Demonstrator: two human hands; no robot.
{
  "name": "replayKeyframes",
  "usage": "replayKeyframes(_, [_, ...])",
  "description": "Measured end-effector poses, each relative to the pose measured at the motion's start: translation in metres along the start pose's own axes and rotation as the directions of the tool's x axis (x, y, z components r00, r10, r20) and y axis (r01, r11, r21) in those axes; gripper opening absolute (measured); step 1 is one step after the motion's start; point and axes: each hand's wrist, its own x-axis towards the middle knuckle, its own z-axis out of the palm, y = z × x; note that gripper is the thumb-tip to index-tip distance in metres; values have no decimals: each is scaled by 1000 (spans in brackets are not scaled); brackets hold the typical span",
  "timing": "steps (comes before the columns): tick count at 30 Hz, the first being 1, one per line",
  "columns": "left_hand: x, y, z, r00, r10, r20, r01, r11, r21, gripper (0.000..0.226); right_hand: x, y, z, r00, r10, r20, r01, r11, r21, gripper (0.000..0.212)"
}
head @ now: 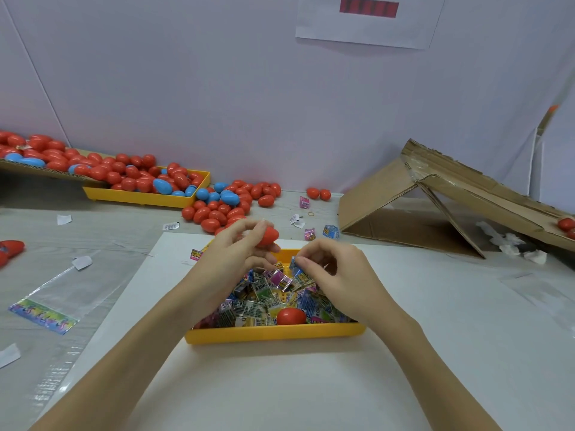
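My left hand (236,253) grips a red plastic egg half (268,237) above the far end of a yellow tray (273,335). The tray is full of small packets in clear wrappers (264,301), and another red egg half (291,316) lies among them near the front wall. My right hand (336,272) pinches a small blue packet (297,265) between thumb and fingers just over the pile. The two hands are close together, almost touching.
A second yellow tray (146,197) at the back left overflows with red and blue eggs (224,203) onto the table. A folded cardboard ramp (435,203) stands at the right. Loose packets (330,231), paper scraps and a clear bag (56,300) lie around.
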Motion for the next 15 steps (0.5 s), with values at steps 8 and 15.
replayKeyframes(8, [-4, 6, -1, 997, 29, 72, -36, 994, 107, 32, 1, -4, -8, 972, 190, -136, -121, 908, 401, 12])
replayKeyframes(15, [-11, 5, 7, 982, 96, 161, -123, 978, 166, 22, 1, -5, -16, 955, 192, -224, -77, 895, 439, 17])
